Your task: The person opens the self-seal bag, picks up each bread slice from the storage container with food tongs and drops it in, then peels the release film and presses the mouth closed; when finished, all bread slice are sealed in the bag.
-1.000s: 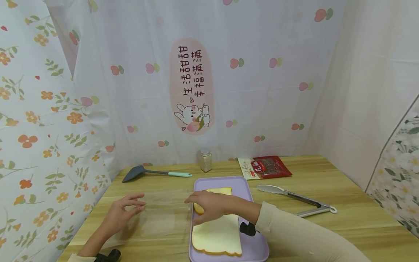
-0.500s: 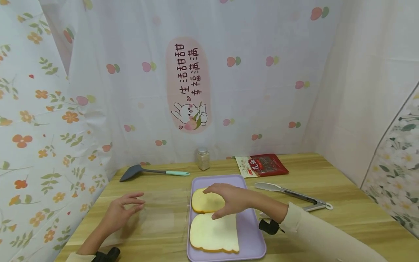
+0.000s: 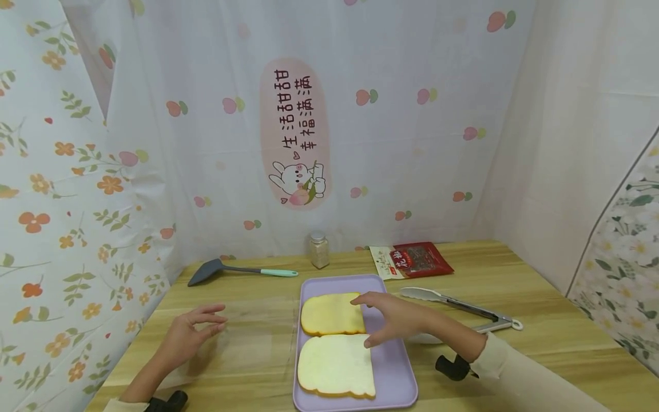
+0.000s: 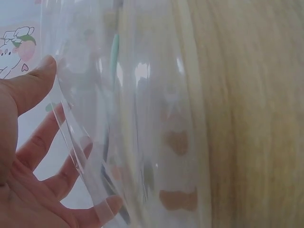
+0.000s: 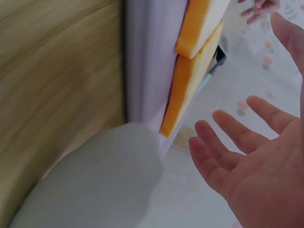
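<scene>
The yellow slice [image 3: 332, 315] and, at its 6 o'clock, the cream slice [image 3: 336, 365] should be light, soft and easily dented; lift them by their orange crusts [image 5: 182, 90]. Both lie flat on the lilac tray [image 3: 396, 377]. At its 9 o'clock, the clear plastic [image 3: 257, 343] looks thin, slick and flexible, best held by its edge. The left grip [image 3: 187, 337], fingers loosely parted, is at the plastic's 9 o'clock; the right grip [image 3: 395, 316], fingers spread, holds nothing at the slices' 3 o'clock.

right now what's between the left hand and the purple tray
A clear plastic piece, seen in the head view between the left hand and the purple tray; whether it is a box or a sheet is hard to tell.
</scene>
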Demonstrator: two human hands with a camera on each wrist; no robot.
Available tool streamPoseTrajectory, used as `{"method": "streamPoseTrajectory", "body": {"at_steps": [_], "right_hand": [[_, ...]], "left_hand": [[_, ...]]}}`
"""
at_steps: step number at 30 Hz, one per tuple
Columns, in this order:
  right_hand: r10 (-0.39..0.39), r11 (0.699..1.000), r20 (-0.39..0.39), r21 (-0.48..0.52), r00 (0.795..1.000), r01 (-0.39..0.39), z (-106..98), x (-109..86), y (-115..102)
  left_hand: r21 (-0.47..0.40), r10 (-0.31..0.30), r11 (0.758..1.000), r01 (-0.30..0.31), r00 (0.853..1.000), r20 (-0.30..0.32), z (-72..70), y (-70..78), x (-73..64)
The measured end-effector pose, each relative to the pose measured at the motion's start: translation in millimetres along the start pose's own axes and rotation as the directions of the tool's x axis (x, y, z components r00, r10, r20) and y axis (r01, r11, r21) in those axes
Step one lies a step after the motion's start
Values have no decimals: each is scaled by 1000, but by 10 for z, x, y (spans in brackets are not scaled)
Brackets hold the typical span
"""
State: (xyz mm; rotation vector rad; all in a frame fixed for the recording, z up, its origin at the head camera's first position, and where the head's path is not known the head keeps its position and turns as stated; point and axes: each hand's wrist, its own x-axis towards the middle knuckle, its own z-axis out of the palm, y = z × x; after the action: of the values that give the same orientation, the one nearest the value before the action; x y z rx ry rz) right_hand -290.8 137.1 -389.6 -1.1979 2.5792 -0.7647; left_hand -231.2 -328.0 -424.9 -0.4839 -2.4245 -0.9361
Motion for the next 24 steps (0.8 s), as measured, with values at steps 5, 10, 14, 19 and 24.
{"method": "streamPoseTrajectory", "body": {"at_steps": [5, 10, 14, 19, 24], "right_hand": [[-15, 1000, -30, 4, 999, 15, -10, -71, 108], [6, 1000, -51, -6, 999, -7, -37, -177, 219], [32, 999, -63, -21, 998, -33, -69, -269, 296], [45, 998, -93, -27, 995, -47, -87, -400, 402], [14, 998, -130, -64, 991, -23, -107, -518, 523]], "left_hand": [[8, 4, 1000, -4, 1000, 3, 8, -2, 4], [13, -6, 1000, 6, 1000, 14, 12, 9, 3], [17, -11, 1000, 11, 1000, 18, 11, 11, -2], [15, -21, 1000, 21, 999, 29, 9, 8, -10], [22, -33, 999, 33, 999, 28, 4, 0, -6]]}}
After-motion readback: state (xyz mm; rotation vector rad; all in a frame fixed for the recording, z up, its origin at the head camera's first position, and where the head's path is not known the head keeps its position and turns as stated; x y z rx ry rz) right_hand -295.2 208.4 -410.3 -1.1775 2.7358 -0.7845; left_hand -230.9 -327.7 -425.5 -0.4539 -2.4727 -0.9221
